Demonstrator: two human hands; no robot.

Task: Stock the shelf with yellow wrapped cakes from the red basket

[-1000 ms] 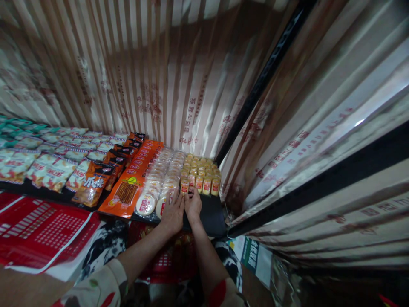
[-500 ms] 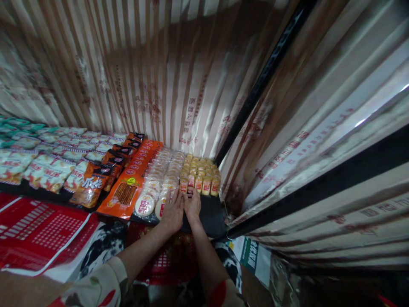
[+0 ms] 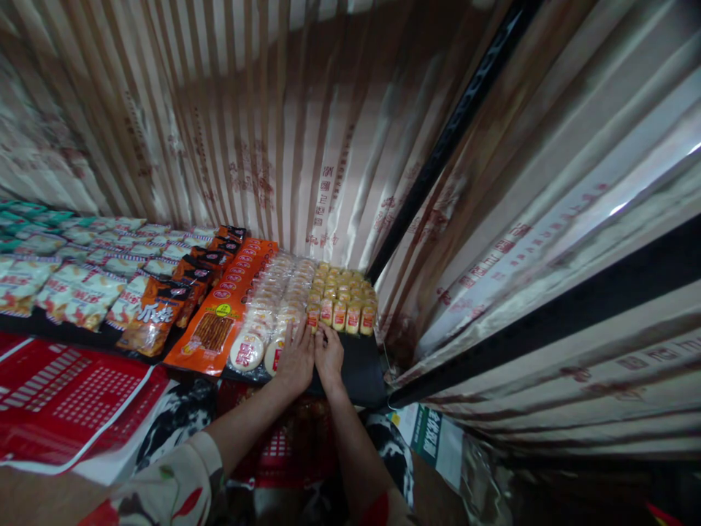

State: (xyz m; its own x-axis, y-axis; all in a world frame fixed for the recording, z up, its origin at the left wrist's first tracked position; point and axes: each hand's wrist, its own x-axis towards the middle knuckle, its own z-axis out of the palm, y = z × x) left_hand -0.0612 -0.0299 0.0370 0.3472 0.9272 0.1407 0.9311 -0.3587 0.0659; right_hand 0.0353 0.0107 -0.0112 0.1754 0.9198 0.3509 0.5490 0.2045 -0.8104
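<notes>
My left hand (image 3: 297,364) lies with its fingers stretched forward over the front edge of the wrapped round white crackers (image 3: 247,352), its fingertips near the leftmost small yellow packet. Beside it, almost touching, my right hand (image 3: 329,358) has its fingers curled in at the front row of small yellow snack packets (image 3: 353,318). What those curled fingers hold, if anything, is hidden. The yellow packets stand in tight rows on a black shelf (image 3: 358,365). Left of the crackers lies an orange bag (image 3: 219,318) with brown sticks showing through its window.
Brown-orange packets (image 3: 156,314) and white snack bags (image 3: 82,292) fill the shelf leftward. Pleated curtains (image 3: 307,146) hang behind and to the right, crossed by a black pole (image 3: 438,157). Below are a red printed bag (image 3: 82,402) and a red basket (image 3: 279,446).
My right fingers have drawn slightly down from the front yellow packets, uncovering more of one. My left hand stays nearly in place. The view has shifted very slightly.
</notes>
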